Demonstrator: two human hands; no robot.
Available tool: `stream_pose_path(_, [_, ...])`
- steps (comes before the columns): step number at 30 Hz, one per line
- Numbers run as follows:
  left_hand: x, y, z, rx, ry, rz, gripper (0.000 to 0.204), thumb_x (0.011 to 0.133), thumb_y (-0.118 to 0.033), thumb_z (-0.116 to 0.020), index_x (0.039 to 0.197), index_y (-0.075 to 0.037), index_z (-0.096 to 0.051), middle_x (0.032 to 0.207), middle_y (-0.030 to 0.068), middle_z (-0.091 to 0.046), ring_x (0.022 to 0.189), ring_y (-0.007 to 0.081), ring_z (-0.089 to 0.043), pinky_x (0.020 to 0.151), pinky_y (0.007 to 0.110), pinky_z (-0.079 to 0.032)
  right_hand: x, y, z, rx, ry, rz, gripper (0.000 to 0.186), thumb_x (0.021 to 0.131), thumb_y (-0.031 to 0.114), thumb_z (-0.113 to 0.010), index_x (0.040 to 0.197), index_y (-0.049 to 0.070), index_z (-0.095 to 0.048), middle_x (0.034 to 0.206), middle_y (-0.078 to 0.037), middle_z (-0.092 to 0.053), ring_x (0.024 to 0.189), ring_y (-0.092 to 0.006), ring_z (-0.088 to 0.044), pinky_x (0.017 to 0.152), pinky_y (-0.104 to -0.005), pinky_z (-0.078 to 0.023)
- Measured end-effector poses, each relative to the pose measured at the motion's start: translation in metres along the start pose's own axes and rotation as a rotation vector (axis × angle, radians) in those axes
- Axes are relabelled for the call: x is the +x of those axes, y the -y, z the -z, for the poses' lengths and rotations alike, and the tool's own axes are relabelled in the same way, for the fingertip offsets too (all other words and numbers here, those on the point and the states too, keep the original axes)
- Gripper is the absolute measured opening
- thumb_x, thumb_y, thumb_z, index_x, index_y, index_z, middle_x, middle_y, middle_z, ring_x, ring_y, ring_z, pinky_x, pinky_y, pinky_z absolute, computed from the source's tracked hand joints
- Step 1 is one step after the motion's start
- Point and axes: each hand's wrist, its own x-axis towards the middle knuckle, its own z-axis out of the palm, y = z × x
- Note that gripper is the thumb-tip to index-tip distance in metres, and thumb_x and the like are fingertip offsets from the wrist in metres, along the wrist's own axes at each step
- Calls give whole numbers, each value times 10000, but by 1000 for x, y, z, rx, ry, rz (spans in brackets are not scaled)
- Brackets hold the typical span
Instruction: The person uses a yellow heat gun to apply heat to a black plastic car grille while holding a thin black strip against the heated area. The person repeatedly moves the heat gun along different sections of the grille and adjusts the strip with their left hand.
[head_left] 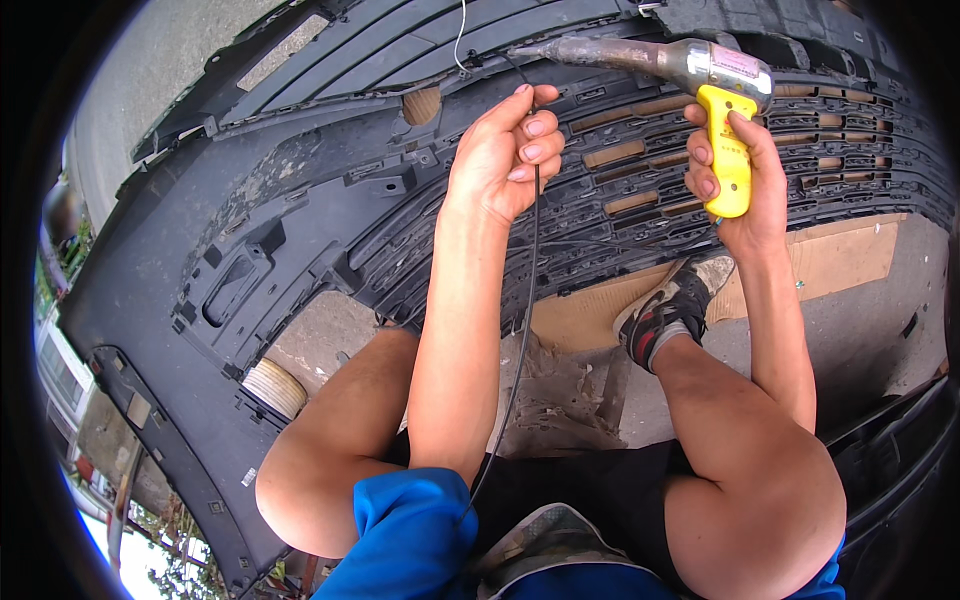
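My right hand (757,175) is wrapped around the yellow handle of a hot-air gun (733,155). Its metal barrel points left, and the narrow nozzle tip sits close to a seam of a large black plastic car bumper (300,190). Pinched in the closed fingers of my left hand (507,150) is a long, thin black plastic rod (531,270). The rod's upper end reaches up toward the nozzle, and the rest hangs down past my left forearm to the blue sleeve. Whether the rod touches the bumper cannot be made out.
The bumper's slatted grille (640,170) spreads across the right. Cardboard (840,262) lies under its near edge, beside my shoe (668,310). A cream-coloured roll (274,388) is by the bumper at left. A thin white wire (460,45) hangs over the far part.
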Motion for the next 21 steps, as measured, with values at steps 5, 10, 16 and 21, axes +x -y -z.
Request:
stream_pose_path(5, [1,0,0,0,-5,4,217,1044,-195,-469,1111,5,-519,685,-21,-410,497,43,-349,385,190,-244,1,-1,3,-2,41,-7,370,983,292,-509,1159,-30,-554,866,-83,-602,587,-104,-500,493,-229,-432])
stream_pose_path(10, [1,0,1,1,-7,0,218,1045,-196,-467,1109,5,-519,684,-20,-411,494,45,-349,385,191,-243,1,-2,3,1,47,-6,365,983,289,-509,1159,-29,-551,882,-86,-607,593,-106,-503,493,-231,-433])
stream_pose_path(16, [2,0,0,0,-3,1,221,1045,-193,-466,1113,11,-515,683,-18,-411,494,46,-352,381,192,-246,2,-3,2,13,20,-1,364,983,284,-508,1162,-30,-548,930,-89,-617,607,-109,-507,496,-235,-436])
stream_pose_path(21, [2,0,0,-2,-7,2,222,1044,-191,-467,1115,14,-512,683,-18,-409,496,47,-350,382,192,-246,1,-3,0,-13,17,2,377,981,298,-510,1150,-34,-566,842,-80,-593,581,-108,-498,499,-229,-430])
